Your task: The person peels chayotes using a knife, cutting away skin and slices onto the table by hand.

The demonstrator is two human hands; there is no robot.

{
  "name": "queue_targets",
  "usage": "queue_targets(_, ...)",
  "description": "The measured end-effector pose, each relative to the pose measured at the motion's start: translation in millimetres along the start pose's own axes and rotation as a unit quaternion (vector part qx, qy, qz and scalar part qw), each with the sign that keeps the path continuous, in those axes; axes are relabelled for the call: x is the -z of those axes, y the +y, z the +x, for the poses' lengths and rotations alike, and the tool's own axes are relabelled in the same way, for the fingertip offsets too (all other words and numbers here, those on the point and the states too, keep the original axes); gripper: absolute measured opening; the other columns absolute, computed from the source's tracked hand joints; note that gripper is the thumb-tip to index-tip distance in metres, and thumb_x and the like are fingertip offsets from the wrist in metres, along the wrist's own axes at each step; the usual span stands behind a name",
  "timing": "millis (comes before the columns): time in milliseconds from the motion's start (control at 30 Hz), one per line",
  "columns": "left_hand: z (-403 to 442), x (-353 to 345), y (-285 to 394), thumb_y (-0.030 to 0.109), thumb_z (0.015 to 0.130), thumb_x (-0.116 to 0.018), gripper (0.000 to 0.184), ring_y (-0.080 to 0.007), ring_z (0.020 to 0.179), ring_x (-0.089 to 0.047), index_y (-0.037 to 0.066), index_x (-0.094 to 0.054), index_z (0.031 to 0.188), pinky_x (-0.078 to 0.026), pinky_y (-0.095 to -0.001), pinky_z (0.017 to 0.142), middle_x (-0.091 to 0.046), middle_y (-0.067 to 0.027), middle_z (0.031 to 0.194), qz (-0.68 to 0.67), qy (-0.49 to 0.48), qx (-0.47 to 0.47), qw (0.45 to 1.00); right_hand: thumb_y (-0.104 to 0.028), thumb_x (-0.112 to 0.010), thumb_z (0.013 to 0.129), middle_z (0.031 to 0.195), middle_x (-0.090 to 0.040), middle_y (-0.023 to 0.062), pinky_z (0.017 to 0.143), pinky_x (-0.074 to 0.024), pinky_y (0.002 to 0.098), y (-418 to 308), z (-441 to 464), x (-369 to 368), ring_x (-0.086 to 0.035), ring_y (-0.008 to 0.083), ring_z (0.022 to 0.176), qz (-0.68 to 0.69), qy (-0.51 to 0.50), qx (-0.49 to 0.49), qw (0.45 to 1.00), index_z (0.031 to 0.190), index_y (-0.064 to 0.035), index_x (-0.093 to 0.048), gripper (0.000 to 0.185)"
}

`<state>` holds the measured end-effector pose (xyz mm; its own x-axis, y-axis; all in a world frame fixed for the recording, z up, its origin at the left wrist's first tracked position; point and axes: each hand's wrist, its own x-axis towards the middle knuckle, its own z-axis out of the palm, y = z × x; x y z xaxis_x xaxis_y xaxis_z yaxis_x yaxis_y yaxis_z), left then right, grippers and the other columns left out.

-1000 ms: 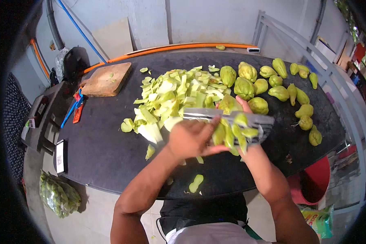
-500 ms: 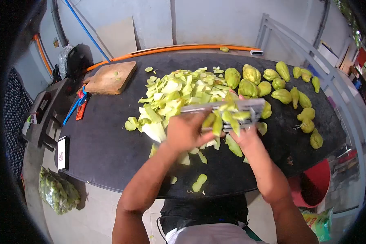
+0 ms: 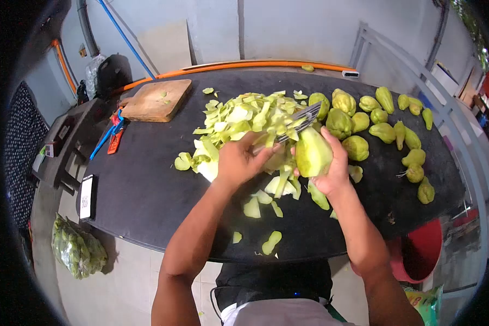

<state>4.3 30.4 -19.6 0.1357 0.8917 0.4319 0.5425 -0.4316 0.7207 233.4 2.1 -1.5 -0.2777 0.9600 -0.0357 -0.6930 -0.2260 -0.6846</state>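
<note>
My left hand point(image 3: 240, 158) is wrapped round the handle end of a wide knife point(image 3: 305, 118), whose blade points up and to the right with green slivers on it. In my right hand point(image 3: 334, 169) is a partly peeled green chayote point(image 3: 313, 152), just right of the blade. A heap of pale green peelings point(image 3: 239, 114) lies beyond my hands. Loose peelings point(image 3: 252, 207) are scattered nearer the table's front edge.
Whole chayotes point(image 3: 382, 131) lie on the right of the dark table point(image 3: 146, 190). A wooden board point(image 3: 156, 101) and a phone point(image 3: 87, 196) are at the left. A red bucket point(image 3: 421, 251) and a bag of chayotes point(image 3: 79, 250) stand below.
The knife has swung from nearly level to tilted up, away from the chayote. The chayote now shows a bare pale side. More peelings lie in front of my hands.
</note>
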Motion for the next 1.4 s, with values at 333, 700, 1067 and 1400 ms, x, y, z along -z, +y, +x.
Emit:
queue_targets(333, -19.0, -16.0, 25.5, 0.054, 0.077, -0.077, 0.073, -0.0293, 0.077, -0.074, 0.005, -0.063, 0.129, -0.058, -0.0379, 0.069, -0.073, -0.0156, 0.091, 0.113, -0.015, -0.24, 0.964, -0.043, -0.043, 0.102, 0.123, -0.063, 0.0181, 0.102, -0.0509, 0.0492, 8.1, 9.9, 20.2, -0.064, 0.0327, 0.11, 0.192, 0.122, 0.083, 0.97, 0.126, -0.0053, -0.056, 0.047)
queue_targets(700, -29.3, -23.0, 46.2, 0.061, 0.08, -0.068, 0.078, -0.0206, 0.059, -0.061, 0.006, -0.06, 0.136, -0.052, -0.0351, 0.054, -0.055, -0.0019, 0.068, 0.195, -0.015, -0.411, 0.89, -0.04, -0.041, 0.104, 0.115, -0.068, 0.0216, 0.099, -0.052, 0.0436, 5.2, 16.6, 33.8, -0.067, 0.0313, 0.106, 0.177, 0.103, 0.078, 0.976, 0.127, 0.0068, -0.056, 0.055)
queue_targets(1067, -29.5, -25.4, 46.9, 0.059, 0.079, -0.069, 0.077, -0.0208, 0.058, -0.06, 0.007, -0.06, 0.136, -0.051, -0.0354, 0.053, -0.054, -0.002, 0.069, 0.197, -0.011, -0.424, 0.884, -0.042, -0.05, 0.1, 0.111, -0.068, 0.0205, 0.092, -0.0552, 0.0434, 12.2, 21.5, 47.6, -0.068, 0.0307, 0.1, 0.156, 0.032, 0.083, 0.984, 0.124, 0.0027, -0.058, 0.051)
queue_targets(1400, -20.0, -9.8, 40.3, 0.043, 0.071, -0.087, 0.07, -0.0289, 0.077, -0.074, 0.0, -0.066, 0.122, -0.058, -0.0375, 0.075, -0.073, -0.0131, 0.085, 0.112, -0.008, -0.351, 0.929, -0.038, -0.056, 0.1, 0.115, -0.066, 0.013, 0.096, -0.0533, 0.0394, 2.4, -0.3, 15.9, -0.064, 0.024, 0.106, 0.12, 0.05, 0.072, 0.989, 0.122, -0.0056, -0.061, 0.039)
